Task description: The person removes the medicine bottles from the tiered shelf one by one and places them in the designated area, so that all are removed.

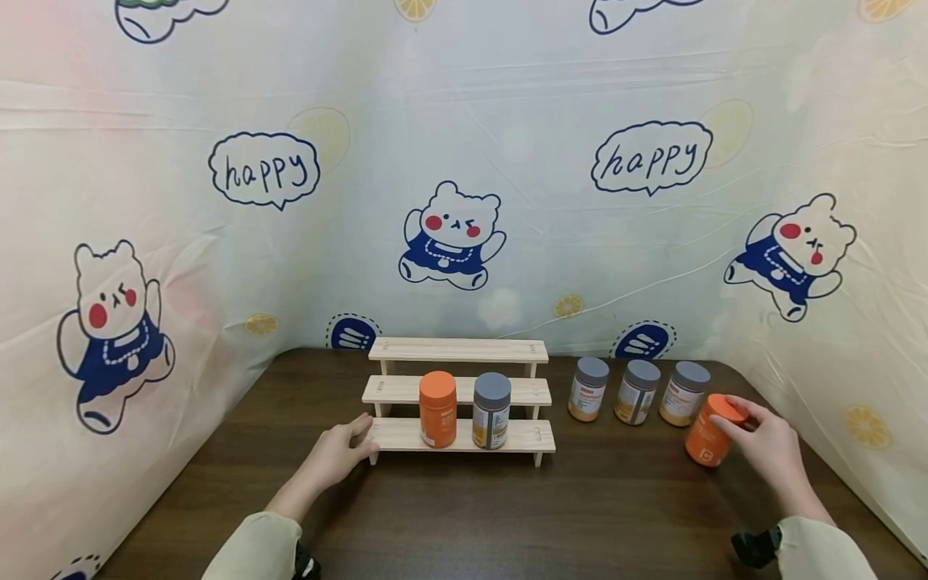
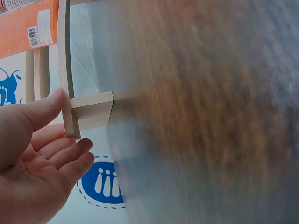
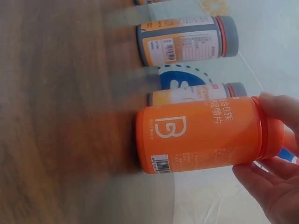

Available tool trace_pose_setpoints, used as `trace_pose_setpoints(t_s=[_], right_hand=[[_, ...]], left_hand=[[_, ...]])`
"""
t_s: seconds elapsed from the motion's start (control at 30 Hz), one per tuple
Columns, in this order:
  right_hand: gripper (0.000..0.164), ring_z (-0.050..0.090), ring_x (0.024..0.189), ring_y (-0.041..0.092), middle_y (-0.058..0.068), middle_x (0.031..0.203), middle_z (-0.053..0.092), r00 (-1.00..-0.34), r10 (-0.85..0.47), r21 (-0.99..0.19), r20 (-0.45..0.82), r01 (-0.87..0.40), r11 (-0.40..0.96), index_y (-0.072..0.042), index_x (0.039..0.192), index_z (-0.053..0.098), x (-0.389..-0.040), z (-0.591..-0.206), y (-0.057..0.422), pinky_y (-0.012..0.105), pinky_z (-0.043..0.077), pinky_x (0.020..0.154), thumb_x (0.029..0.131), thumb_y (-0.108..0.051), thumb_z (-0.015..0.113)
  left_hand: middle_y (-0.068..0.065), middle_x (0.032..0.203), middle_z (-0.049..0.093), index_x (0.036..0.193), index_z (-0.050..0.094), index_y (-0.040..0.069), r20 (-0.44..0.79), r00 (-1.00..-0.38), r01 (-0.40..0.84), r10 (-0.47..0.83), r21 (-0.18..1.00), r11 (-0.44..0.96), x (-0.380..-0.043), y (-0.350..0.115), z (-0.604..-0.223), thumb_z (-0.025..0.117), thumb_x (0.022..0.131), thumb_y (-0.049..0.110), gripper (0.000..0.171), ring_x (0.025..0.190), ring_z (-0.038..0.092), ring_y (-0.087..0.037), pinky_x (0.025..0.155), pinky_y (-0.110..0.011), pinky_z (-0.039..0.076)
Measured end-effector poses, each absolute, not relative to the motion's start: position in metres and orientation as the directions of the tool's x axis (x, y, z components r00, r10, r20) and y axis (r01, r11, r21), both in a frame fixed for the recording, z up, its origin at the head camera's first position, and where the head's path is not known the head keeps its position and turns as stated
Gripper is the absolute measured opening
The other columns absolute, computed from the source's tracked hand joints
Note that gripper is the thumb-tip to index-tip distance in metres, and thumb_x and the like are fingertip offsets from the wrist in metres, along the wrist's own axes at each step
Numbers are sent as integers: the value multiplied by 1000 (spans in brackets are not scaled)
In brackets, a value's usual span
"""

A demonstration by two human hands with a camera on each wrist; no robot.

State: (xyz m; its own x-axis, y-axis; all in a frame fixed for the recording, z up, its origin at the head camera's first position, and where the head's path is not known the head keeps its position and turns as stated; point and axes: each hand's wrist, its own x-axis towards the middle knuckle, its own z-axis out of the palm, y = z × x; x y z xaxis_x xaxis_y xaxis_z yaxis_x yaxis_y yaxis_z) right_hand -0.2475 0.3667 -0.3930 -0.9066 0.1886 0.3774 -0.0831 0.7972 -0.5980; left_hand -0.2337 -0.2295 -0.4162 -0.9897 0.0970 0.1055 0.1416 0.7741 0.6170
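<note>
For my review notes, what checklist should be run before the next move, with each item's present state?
1. Right hand secure on the orange cylindrical jar: ok, gripped near its top.
2. Left hand on the three-tier pale wooden shelf: ok, at the lowest step's left end.
3. Shelved jars upright: ok, another orange cylindrical jar and a grey-lidded labelled jar stand there.
4. Held jar lifted off the dark brown wooden table: cannot tell.
5. Held jar at the shelf: not ok, farther right than three grey-lidded labelled jars.
</note>
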Motion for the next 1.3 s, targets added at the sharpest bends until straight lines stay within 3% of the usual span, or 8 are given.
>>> trace_pose_setpoints(t_s=[0.1,0.2,1.0,1.17,1.3], right_hand=[[60,54,95,45,35,114,52,-908,191,-596,373,-77,799,8,123,53,-247,-396,366,46,50,70,85,-37,66],[60,52,96,46,35,116,50,-908,189,-602,373,-83,794,8,124,51,-247,-398,367,54,46,75,86,-36,65],[61,50,99,46,33,120,48,-911,181,-619,370,-97,779,7,126,49,-246,-397,367,53,46,75,87,-37,63],[65,39,111,53,34,134,34,-915,177,-666,362,-121,737,7,132,43,-245,-386,365,63,37,83,89,-37,60],[63,32,119,54,33,138,31,-904,165,-674,395,-163,720,6,133,41,-246,-371,359,64,32,87,89,-34,61]], left_hand=[[-21,136,41,131,46,-7,106,-990,141,95,615,776,-234,-229,-416,64,87,18,54,122,39,-38,96,-52,34],[-21,136,41,131,46,-7,105,-990,138,93,617,775,-233,-230,-417,64,87,18,54,122,39,-38,96,-52,34],[-20,137,40,132,45,-6,96,-991,134,94,612,780,-233,-229,-416,64,88,19,54,123,38,-37,95,-52,35],[-21,137,40,132,44,-6,93,-991,134,96,615,777,-233,-229,-415,64,88,18,54,123,38,-38,95,-52,34],[-21,138,39,133,44,-6,88,-991,131,98,617,776,-233,-229,-415,63,88,18,54,123,38,-38,95,-52,35]])
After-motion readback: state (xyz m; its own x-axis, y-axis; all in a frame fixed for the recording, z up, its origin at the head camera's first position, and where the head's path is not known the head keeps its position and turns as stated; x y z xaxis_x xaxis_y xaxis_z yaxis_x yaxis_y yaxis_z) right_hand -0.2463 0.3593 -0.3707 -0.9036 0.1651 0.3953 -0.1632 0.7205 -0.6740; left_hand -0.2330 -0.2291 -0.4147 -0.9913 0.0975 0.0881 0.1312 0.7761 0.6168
